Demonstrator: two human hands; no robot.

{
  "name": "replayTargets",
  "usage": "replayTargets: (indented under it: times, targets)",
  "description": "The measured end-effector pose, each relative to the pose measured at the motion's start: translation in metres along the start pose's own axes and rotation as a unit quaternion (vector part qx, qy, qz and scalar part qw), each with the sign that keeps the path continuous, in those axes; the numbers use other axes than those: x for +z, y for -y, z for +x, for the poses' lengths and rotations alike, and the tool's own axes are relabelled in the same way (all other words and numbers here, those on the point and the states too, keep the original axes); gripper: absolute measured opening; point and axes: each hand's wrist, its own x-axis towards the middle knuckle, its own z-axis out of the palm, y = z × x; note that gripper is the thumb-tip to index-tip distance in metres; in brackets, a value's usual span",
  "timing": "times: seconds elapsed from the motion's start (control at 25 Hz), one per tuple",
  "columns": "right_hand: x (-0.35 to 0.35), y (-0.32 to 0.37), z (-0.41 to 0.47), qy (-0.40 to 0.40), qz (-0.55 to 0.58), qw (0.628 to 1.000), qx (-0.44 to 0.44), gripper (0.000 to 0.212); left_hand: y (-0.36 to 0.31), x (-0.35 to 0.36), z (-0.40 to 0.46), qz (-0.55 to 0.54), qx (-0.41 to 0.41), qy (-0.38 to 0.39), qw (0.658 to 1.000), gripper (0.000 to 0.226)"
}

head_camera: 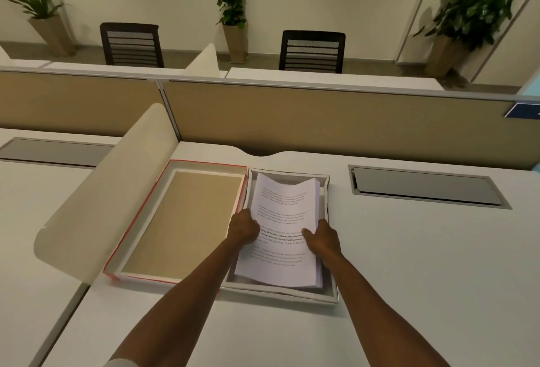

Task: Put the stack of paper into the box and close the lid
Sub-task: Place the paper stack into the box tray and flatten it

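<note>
A thick stack of printed paper [282,220] lies inside the shallow grey-walled box [328,290] on the white desk, its far end bowed upward. My left hand [244,227] grips the stack's left edge, and my right hand [323,239] holds its right edge with the thumb on the top sheet. The red-edged lid [181,220] lies open and flat to the left of the box, its tan inside facing up.
A curved cream divider [111,191] stands just left of the lid. A tan partition [321,121] closes off the desk's far side. A grey cable hatch [423,186] sits in the desk to the right. Chairs and potted plants stand beyond.
</note>
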Motion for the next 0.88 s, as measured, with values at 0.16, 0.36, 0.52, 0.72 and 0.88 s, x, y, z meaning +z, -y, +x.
replayTargets:
  times: [0.16,0.36,0.52,0.72,0.88]
  targets:
    - [0.005,0.003,0.001,-0.027,-0.032,0.999,0.02,0.045,-0.003,0.008,0.0,-0.01,-0.001,-0.008,1.0,0.035]
    - [0.008,0.005,0.0,-0.053,-0.016,0.998,0.03,0.039,-0.007,0.017,-0.007,-0.065,0.014,-0.016,0.998,0.049]
    - [0.015,0.004,-0.005,-0.076,0.054,0.996,0.017,0.046,-0.004,0.018,-0.007,-0.105,0.042,-0.044,0.993,0.05]
    - [0.023,-0.004,-0.008,-0.057,0.037,0.998,0.009,0.062,0.004,0.026,-0.006,-0.084,0.059,-0.033,0.994,0.065]
    - [0.024,-0.005,-0.006,-0.053,0.025,0.998,0.013,0.064,0.009,0.032,-0.004,0.02,0.046,0.03,0.998,0.1]
